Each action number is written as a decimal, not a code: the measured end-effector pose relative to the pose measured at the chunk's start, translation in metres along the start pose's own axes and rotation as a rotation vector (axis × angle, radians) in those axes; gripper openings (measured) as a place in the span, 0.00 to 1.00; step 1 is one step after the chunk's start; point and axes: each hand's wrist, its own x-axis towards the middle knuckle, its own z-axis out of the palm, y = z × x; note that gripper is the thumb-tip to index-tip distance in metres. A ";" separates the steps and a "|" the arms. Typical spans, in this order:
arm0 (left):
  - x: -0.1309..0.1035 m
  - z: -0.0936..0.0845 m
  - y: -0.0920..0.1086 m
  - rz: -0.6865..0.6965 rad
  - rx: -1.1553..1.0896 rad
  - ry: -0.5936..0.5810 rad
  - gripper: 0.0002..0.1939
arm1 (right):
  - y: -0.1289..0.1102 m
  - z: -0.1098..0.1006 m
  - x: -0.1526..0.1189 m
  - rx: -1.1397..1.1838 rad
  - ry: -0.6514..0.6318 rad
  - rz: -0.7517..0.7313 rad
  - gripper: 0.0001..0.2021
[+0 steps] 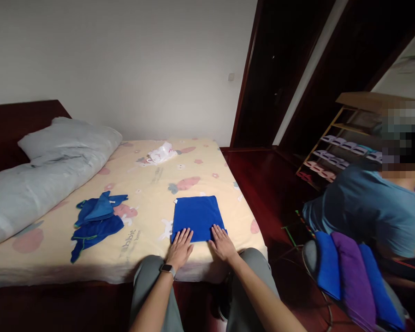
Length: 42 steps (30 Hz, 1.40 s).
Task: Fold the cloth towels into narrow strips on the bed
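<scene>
- Blue cloth [198,212]: a roughly square, flat piece lying near the front edge of the bed [240,212], with a small white tag [175,201] at its far left corner.
- Left hand [181,246]: open and palm down, fingers extended over the near left corner of the blue cloth; it grips nothing. A watch [167,269] encircles the wrist.
- Right hand [222,242]: likewise open and palm down, fingers resting at the near right corner; nothing is grasped.
- Crumpled blue garments [98,221]: a loose heap on the patterned sheet, well to the left of the hands.
- White plastic bag [162,152]: bunched, toward the far side of the bed.
- Grey quilt [51,177]: piled at the left, beside the dark headboard [20,122].
- Seat [310,256], right foreground: bears three folded cloths side by side, the purple cloth [353,276] between two blue ones.
- Second person [356,203]: in a blue-grey shirt, beside the seat; a rack [376,99] with slippers stands beyond.
</scene>
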 end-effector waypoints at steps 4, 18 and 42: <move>0.001 0.003 -0.005 -0.084 -0.082 -0.104 0.31 | 0.001 0.008 0.003 -0.005 -0.004 -0.007 0.31; 0.002 0.006 -0.015 -0.073 -0.126 -0.096 0.29 | 0.011 0.025 0.012 -0.026 0.030 0.003 0.33; 0.000 0.010 -0.022 -0.058 -0.131 -0.115 0.29 | 0.024 0.033 0.016 -0.070 0.090 -0.036 0.32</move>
